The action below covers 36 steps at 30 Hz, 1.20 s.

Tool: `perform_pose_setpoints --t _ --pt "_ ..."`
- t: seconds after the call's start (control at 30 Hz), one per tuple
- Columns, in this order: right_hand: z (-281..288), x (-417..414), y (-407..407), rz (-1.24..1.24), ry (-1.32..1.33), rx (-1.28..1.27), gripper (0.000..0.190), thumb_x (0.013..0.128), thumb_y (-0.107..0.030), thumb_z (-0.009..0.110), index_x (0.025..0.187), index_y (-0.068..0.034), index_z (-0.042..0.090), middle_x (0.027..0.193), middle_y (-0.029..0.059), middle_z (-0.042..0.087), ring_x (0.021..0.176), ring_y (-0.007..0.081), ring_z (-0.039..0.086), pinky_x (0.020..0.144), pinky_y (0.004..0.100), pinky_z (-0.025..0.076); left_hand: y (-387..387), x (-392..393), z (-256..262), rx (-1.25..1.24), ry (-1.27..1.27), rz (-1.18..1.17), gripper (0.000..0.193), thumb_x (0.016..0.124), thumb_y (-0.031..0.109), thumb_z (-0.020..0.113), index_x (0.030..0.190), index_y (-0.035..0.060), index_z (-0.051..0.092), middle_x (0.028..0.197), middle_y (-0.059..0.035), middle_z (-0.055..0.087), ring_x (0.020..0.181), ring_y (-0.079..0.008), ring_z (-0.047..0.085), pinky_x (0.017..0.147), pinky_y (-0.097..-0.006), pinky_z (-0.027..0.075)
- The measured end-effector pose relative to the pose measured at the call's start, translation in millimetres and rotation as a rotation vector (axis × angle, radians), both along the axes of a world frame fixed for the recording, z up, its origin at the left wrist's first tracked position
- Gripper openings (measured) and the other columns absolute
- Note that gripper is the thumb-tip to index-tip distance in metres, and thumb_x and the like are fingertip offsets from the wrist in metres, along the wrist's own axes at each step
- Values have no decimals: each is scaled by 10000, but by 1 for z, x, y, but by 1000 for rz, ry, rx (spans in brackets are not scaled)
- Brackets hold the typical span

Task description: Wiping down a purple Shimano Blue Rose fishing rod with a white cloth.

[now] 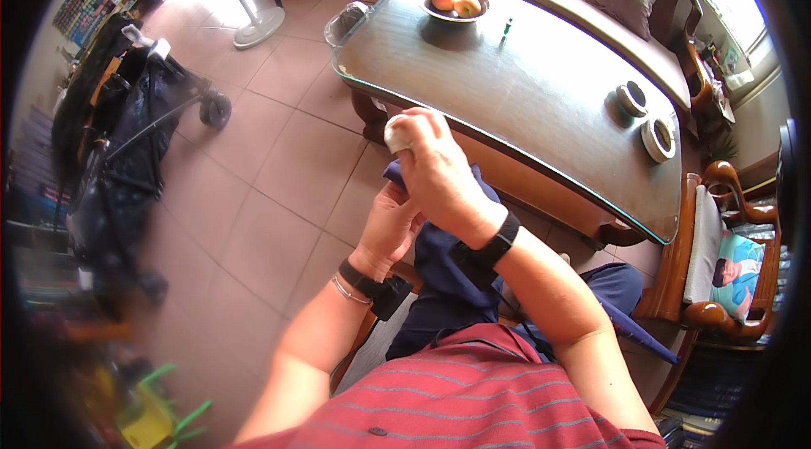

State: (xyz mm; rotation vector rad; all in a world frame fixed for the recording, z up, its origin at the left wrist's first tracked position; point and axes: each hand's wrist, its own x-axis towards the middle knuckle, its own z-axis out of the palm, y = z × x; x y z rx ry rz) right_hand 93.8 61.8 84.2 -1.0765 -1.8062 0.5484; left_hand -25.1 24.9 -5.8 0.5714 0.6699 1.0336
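My right hand (pixel 437 176) is wrapped around a white rounded object (pixel 398 134), mostly covered by the fingers; what it is I cannot tell. Just below, my left hand (pixel 386 224) has its thumb and fingers together on dark blue cloth (pixel 395 173). The cloth shows again on the far side of the right wrist. Both hands are close together above my lap, in front of the table's near edge. A pointed piece of blue fabric (pixel 640 332), like a folded umbrella, sticks out past my right thigh. Whether it joins the cloth is hidden.
A glass-topped wooden table (pixel 405 69) bears a bowl (pixel 451 17) of peach-like fruit, a small green item (pixel 507 26) and two round containers (pixel 659 138). At left are a stroller-like wheeled frame (pixel 146 132) and a fan base (pixel 258 27). A wooden armchair (pixel 703 316) stands at right.
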Motion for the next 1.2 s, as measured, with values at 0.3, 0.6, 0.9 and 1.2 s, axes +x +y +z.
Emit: perform_pose_setpoints --t 0.3,0.6,0.9,1.2 --pt "-10 31 -5 126 -457 -227 219 908 -104 580 1094 -4 640 1002 236 681 906 375 689 794 427 552 -4 2 17 146 -25 -5 219 950 71 674 1163 89 626 1049 1 654 1020 -133 647 869 -281 549" --pt "17 61 2 -35 -427 -30 353 816 -129 660 1151 -21 639 1158 230 656 1117 370 627 951 427 514 8 3 21 98 44 -58 315 984 69 629 1286 84 539 1232 -64 619 1100 -180 641 931 -340 551" --pt "-22 48 -40 135 -347 -307 239 916 -89 527 1119 18 595 1087 253 634 998 396 652 847 464 538 -7 -4 21 87 44 -59 374 934 24 676 1283 39 543 1175 -82 641 1111 -220 635 940 -348 540" --pt "15 72 -35 -93 -323 -227 404 936 -102 524 1325 6 507 1258 237 588 1132 397 613 934 452 525 -1 3 26 53 26 9 344 960 38 643 1283 51 524 1175 -115 630 1092 -272 658 918 -376 587"
